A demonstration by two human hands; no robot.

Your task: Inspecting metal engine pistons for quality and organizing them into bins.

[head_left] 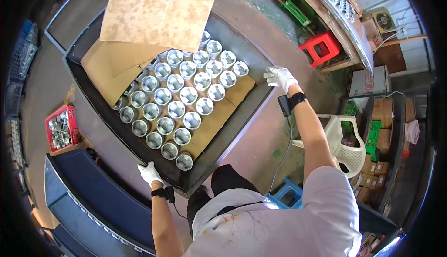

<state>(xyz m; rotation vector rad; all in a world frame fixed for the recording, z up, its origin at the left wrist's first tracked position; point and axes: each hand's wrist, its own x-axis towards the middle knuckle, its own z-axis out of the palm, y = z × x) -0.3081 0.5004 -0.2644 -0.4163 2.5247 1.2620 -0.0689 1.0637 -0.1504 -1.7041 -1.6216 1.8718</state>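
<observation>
A dark metal bin (233,138) stands in front of me, with rows of silver pistons (176,109) set on a brown cardboard sheet (219,119). At its near left corner, my left hand (150,173) in a white glove is closed on the rim. My right hand (280,77), also gloved in white, has its fingers curled over the rim at the right corner. Loose cardboard sheets (158,12) cover the far left part of the bin and hide some pistons. Each wrist carries a black strapped device with a cable.
A red crate (73,125) of metal parts sits left of the bin, above a dark blue bench (100,187). A red stool (321,49), a white plastic chair (347,152) and a blue stool (287,195) stand to the right. Shelves with cartons (382,112) line the right side.
</observation>
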